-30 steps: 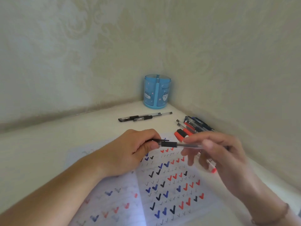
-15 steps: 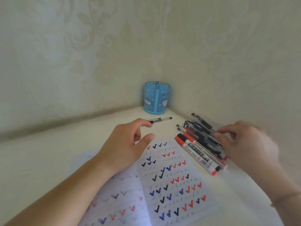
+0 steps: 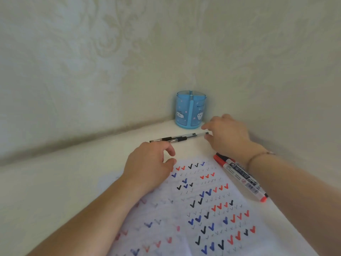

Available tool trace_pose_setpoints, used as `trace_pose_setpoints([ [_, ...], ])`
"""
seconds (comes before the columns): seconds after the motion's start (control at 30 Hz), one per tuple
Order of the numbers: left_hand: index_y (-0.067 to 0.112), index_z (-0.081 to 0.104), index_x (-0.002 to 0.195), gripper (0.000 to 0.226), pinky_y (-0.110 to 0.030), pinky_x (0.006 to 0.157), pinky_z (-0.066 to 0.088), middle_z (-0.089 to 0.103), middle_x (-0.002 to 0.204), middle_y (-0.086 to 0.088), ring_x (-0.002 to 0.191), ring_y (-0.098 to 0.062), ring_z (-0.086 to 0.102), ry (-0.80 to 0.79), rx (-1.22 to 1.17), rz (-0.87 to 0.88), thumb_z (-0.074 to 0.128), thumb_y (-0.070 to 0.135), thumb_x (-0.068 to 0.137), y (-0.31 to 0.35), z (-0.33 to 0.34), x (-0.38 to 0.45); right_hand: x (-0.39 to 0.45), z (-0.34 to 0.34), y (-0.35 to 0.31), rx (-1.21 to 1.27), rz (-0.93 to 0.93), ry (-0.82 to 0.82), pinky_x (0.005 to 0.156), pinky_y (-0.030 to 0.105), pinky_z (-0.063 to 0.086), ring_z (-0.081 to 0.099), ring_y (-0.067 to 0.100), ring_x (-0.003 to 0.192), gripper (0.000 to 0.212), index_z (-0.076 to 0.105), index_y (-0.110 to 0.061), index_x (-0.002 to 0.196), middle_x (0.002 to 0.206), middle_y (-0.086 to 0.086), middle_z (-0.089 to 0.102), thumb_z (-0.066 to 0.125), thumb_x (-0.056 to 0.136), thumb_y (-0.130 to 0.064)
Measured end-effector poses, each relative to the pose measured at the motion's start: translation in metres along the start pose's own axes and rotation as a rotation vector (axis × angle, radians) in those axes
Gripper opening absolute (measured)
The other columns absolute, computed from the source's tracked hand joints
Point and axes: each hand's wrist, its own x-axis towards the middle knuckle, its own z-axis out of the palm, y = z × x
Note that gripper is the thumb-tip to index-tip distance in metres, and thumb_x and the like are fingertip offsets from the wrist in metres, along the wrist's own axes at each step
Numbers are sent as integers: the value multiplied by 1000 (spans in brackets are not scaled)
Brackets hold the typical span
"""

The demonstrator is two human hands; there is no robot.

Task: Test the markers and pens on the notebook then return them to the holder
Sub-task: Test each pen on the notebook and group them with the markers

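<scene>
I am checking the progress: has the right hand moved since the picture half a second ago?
Yes. The right hand has gone from the pen pile toward the blue holder, and now reaches the clear pens lying before it.

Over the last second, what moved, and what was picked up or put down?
Both hands let go of the clear pen they held over the notebook. The right hand went to the marker pile, then across to the black pens near the blue holder, fingers at one pen's end. The left hand dropped, empty, onto the notebook's top edge. Holder, notebook and red marker stayed put.
</scene>
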Motion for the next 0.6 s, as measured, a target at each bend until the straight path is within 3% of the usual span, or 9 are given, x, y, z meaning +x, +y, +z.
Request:
trace_pose_setpoints([
  [0.1, 40, 62, 95, 10, -26, 64, 35, 49, 66, 13, 74, -10, 50, -18, 7, 10, 66, 42, 85, 1, -1, -2, 25, 21, -7, -205, -34, -106, 63, 31, 38, 49, 20, 106, 26, 63, -24, 116, 111, -3, 63, 54, 92, -21],
  [0.23, 41, 61, 96, 10, -26, 65, 36, 46, 64, 13, 72, -10, 49, -17, 20, 21, 63, 43, 86, 2, -3, -2, 34, 22, -9, -247, -91, -131, 60, 31, 36, 47, 20, 96, 14, 65, -20, 95, 98, -2, 62, 53, 92, -14],
  [0.37, 40, 60, 100, 12, -25, 69, 38, 43, 68, 17, 75, -3, 52, 17, 25, 42, 62, 41, 88, 6, -5, -4, 23, 15, 2, -169, -192, -96, 60, 30, 38, 42, 17, 94, 14, 62, -27, 103, 106, -6, 62, 53, 95, -20],
  [0.43, 40, 57, 111, 23, -27, 71, 39, 45, 80, 17, 77, -2, 51, 61, 54, 53, 60, 47, 89, 8, -8, -5, 10, 7, 6, -143, -240, 32, 57, 30, 37, 46, 17, 94, 11, 60, -27, 104, 101, -9, 65, 55, 95, -23],
  [0.53, 35, 53, 124, 44, -30, 81, 46, 44, 116, 13, 104, -13, 49, 150, 105, 101, 50, 59, 87, 8, -9, -6, -25, -13, 5, -30, -292, 386, 49, 29, 39, 54, 24, 78, 6, 67, -19, 90, 78, -5, 69, 68, 86, -15],
  [0.6, 29, 58, 119, 45, -30, 84, 45, 51, 115, 10, 105, -15, 47, 129, 84, 201, 40, 58, 89, 10, -8, -7, -54, -25, 5, 125, -279, 582, 49, 27, 39, 58, 25, 75, 7, 70, -18, 86, 76, -6, 70, 63, 87, -14],
])
